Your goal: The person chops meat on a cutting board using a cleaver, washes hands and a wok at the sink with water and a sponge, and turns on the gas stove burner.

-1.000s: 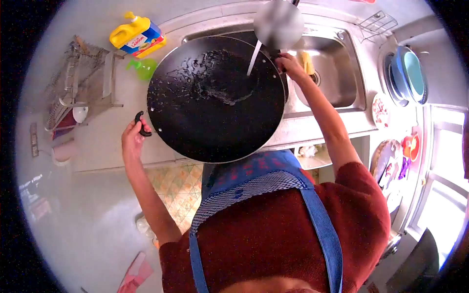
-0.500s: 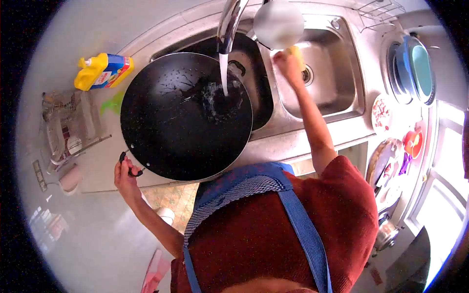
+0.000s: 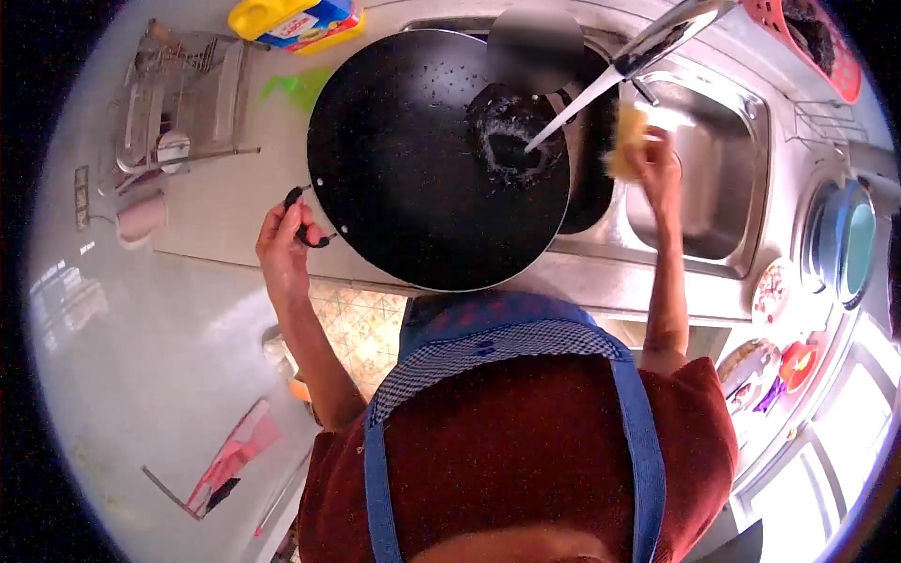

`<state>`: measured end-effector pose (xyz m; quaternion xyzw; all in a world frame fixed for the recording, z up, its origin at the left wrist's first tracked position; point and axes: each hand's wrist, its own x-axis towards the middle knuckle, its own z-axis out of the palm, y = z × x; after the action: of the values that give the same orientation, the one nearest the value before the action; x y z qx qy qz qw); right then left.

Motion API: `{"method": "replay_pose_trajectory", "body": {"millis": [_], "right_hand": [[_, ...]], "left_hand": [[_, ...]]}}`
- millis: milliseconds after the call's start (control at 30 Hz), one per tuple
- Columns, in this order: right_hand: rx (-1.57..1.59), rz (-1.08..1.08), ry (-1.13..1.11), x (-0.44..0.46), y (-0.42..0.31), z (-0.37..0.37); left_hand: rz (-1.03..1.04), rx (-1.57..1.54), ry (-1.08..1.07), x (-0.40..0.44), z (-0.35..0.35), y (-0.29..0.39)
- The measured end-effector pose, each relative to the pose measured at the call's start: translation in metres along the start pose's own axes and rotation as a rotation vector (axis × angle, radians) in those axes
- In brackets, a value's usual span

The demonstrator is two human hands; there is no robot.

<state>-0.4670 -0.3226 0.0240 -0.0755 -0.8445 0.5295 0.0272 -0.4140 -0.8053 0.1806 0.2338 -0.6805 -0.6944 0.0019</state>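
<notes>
A large black wok [image 3: 413, 178] rests tilted over the left sink basin and the counter. My left hand [image 3: 282, 235] is closed around its black loop handle [image 3: 314, 241] at the near left. Water from the chrome faucet [image 3: 671, 36] runs into the wok's right side and spreads in a foamy ring. Over the divider between the basins, my right hand [image 3: 661, 174] grips a yellow sponge [image 3: 626, 143], a little blurred, apart from the wok. Part of the wok's far edge is hidden behind a dark round blur.
The steel right basin [image 3: 718, 188] lies beside my right hand. A yellow bottle [image 3: 298, 21] and a green cloth-like item [image 3: 300, 87] are behind the wok. A wire rack [image 3: 183, 103] stands left; stacked blue basins [image 3: 852, 244] and a plate of chopped food [image 3: 771, 291] stand right.
My view has shifted and turned. My right hand has brought the sponge from over the right basin leftward to the divider. My left hand keeps hold of the wok handle; water still runs.
</notes>
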Motion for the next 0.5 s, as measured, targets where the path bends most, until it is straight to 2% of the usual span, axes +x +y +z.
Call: {"method": "replay_pose_trajectory", "body": {"millis": [67,100,133,167,233,333,367,433,467,500], "right_hand": [[0.280,0.053,-0.211,0.000,-0.007,0.047],[0.391,0.028,-0.200,0.005,-0.015,0.072],[0.450,0.109,-0.248,0.012,-0.015,0.085],[0.383,0.058,-0.287,0.018,-0.007,0.098],[0.639,0.124,-0.335,0.014,-0.020,0.116],[0.653,0.189,-0.380,-0.002,-0.021,0.129],[0.400,0.096,-0.407,-0.003,-0.013,0.137],[0.096,-0.174,-0.346,0.007,0.010,0.155],[-0.318,-0.095,-0.239,0.016,0.028,0.160],[-0.524,-0.171,-0.075,0.016,0.040,0.170]], "left_hand": [[-0.002,-0.035,-0.036,0.001,-0.001,-0.002],[0.022,-0.049,-0.035,0.000,0.000,-0.002],[0.048,-0.063,-0.037,-0.001,0.001,-0.002],[0.047,-0.071,-0.051,-0.001,-0.001,-0.002],[0.037,-0.079,-0.072,0.000,-0.004,-0.003],[0.037,-0.071,-0.107,0.003,-0.013,-0.009],[0.032,-0.073,-0.108,0.003,-0.015,-0.011],[0.043,-0.104,-0.173,0.003,-0.017,-0.012],[0.040,-0.114,-0.185,0.003,-0.017,-0.012],[0.036,-0.108,-0.192,0.002,-0.017,-0.011]]}}
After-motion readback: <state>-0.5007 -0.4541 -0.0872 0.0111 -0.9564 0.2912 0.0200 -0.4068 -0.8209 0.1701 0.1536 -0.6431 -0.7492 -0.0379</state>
